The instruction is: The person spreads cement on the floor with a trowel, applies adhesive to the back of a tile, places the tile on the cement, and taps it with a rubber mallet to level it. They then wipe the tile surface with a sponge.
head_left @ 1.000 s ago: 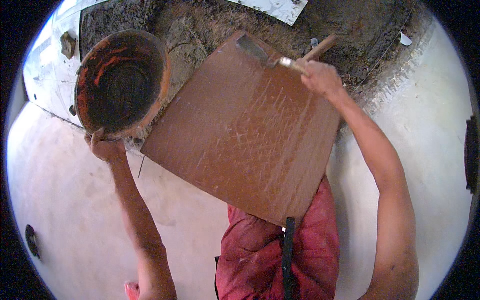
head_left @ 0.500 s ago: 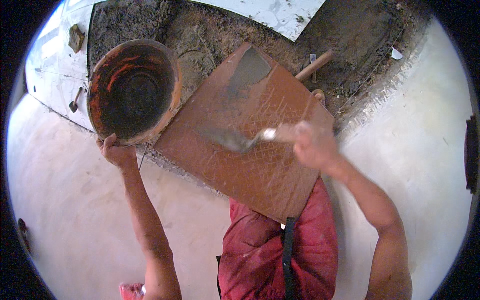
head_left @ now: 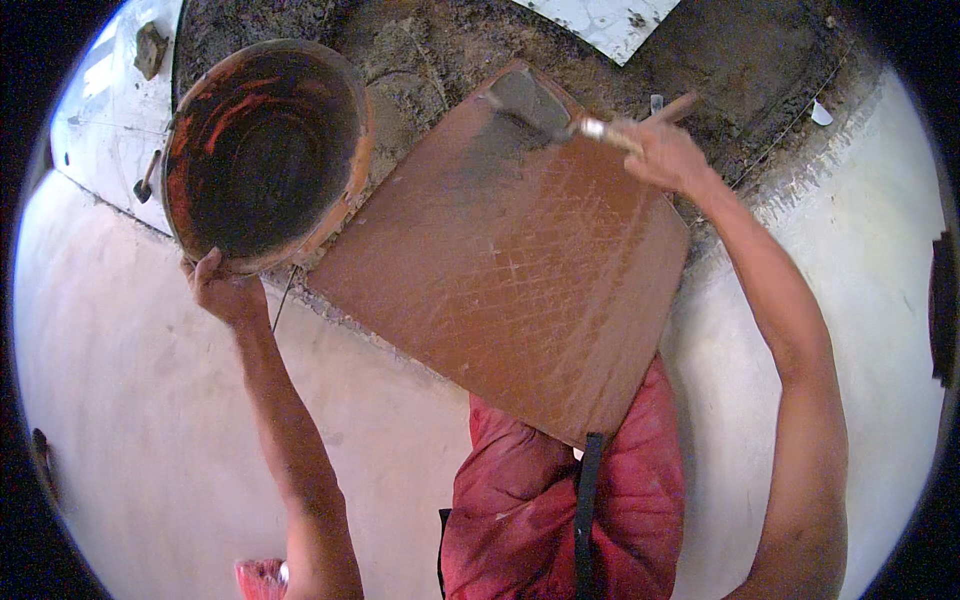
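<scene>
Grey-bladed, wood-handled trowel (head_left: 592, 128) had swung from the middle of the square brown tile (head_left: 500, 280) to its far corner, probably reworking grey paste (head_left: 488, 145) there. Right hand (head_left: 668, 157): grip closed round the trowel. Left hand (head_left: 227, 290): clamped on the round orange-black bucket (head_left: 265, 165), near rim.

A: How does your tile (head_left: 500, 270) sit?
B: Reddish-brown, grid-patterned and cornerwise to you, its far corner smeared grey.
A: Your trowel (head_left: 592, 128)?
B: Gripped by its handle, blade over that corner.
A: And your bucket (head_left: 356, 185)?
B: Round, orange-streaked, dark inside, tipped toward you, left of the tile.
</scene>
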The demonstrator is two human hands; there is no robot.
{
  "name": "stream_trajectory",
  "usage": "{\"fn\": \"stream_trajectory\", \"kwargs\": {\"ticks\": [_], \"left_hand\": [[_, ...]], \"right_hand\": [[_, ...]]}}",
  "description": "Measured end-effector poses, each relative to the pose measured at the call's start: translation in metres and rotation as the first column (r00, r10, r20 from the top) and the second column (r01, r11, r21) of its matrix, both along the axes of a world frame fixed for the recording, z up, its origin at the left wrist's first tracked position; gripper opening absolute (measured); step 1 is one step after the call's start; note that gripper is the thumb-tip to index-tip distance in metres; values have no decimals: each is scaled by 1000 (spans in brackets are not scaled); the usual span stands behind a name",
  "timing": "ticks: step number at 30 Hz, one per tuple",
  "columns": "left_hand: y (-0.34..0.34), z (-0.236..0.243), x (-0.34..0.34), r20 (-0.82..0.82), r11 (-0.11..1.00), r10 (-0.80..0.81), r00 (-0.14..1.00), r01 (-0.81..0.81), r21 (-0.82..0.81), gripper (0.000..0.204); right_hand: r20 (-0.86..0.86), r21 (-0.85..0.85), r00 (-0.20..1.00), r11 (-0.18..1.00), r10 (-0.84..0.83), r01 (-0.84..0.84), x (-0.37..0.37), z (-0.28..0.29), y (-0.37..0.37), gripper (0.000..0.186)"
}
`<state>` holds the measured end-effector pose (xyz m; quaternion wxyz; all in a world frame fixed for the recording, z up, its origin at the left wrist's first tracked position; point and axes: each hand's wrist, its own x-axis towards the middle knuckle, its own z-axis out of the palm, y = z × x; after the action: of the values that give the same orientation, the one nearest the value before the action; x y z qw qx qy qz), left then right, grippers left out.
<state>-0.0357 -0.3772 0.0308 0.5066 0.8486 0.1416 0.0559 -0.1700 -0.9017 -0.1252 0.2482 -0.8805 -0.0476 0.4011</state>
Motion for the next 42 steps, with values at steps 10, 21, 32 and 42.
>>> {"fn": "stream_trajectory", "kwargs": {"ticks": [10, 21, 32, 42], "left_hand": [[-86, 11, 16, 44, 998, -35, 998, 37, -44, 44], [-149, 46, 50, 75, 921, -338, 938, 346, -179, 34], [-216, 69, 84, 107, 827, -470, 876, 479, -295, 34], [-237, 63, 93, 197, 792, -568, 799, 596, -133, 30]], "right_hand": [[61, 122, 993, 986, 104, -111, -78, 189, 117, 50], [467, -239, 855, 963, 225, -122, 92, 236, -5, 53], [426, -327, 881, 943, 203, -59, 150, 215, 48, 44], [13, 548, 793, 668, -609, 503, 142, 184, 73, 41]]}}
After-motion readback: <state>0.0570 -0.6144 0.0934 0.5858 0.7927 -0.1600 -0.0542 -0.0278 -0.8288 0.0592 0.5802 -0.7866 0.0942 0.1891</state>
